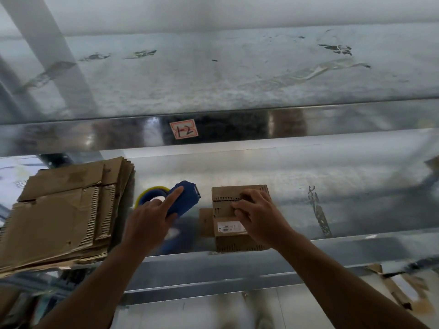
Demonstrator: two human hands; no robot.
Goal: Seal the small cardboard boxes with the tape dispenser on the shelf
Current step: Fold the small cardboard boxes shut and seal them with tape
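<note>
Left hand: our left hand grips the blue tape dispenser, with the index finger laid straight along its top and the other fingers wrapped round the body below.
Right hand: our right hand sits on top of the small cardboard box, fingers bent, with the tips at the jagged flap edge.
Hands together or apart: apart, each busy with its own thing, with a gap of bare metal between dispenser and box.
Why held so: we judge that the right hand pins the flaps shut and steadies the box, while the straight finger steers the dispenser's nose.
Dispenser's heading: its long axis runs on a slant from our left hand up and to the right, the nose towards the box's far-left corner and not touching it. The yellow-rimmed tape roll trails on the left.
Box's lie: it rests on the shelf at the front lip, its long axis running away from us, with the white label on top.
Step in hand: no tape shows on the flaps, so we take the sealing as not yet begun.
Further out: a stack of flattened cardboard lies at the left, and a handwritten tag is stuck on the rail above.
</note>
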